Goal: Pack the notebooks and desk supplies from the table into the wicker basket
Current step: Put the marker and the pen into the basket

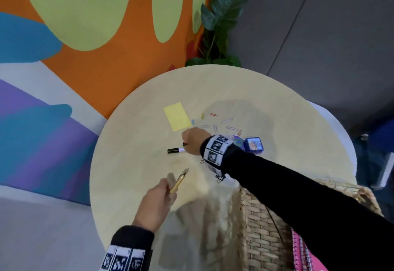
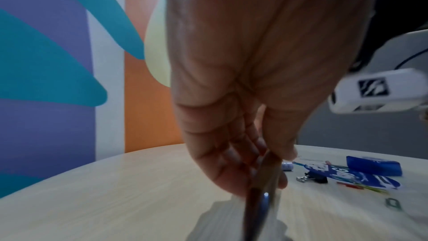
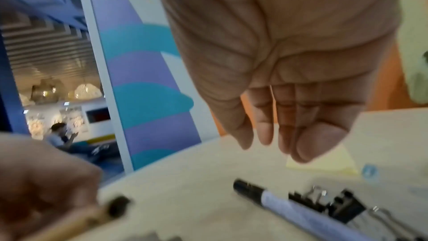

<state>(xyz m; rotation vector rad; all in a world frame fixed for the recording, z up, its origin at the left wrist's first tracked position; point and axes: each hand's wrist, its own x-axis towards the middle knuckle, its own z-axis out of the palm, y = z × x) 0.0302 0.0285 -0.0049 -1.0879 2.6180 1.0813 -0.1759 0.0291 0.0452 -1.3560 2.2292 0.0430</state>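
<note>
My left hand (image 1: 168, 185) pinches a gold pen (image 1: 180, 180) a little above the round table (image 1: 132, 164); in the left wrist view the pen (image 2: 261, 199) runs down out of my fingers. My right hand (image 1: 186, 142) hovers over a black-capped marker (image 1: 175, 150), fingers relaxed and holding nothing. In the right wrist view the marker (image 3: 289, 206) lies just below that hand (image 3: 277, 144), beside black binder clips (image 3: 342, 206). The wicker basket (image 1: 266, 228) stands at the near right with pink notebooks (image 1: 304, 253) inside.
A yellow sticky pad (image 1: 177, 116) and several coloured paper clips (image 1: 214, 114) lie past my right hand. A blue box (image 1: 253, 145) and a round blue pack (image 2: 352, 175) sit to the right. More binder clips (image 1: 219, 177) lie under my right forearm.
</note>
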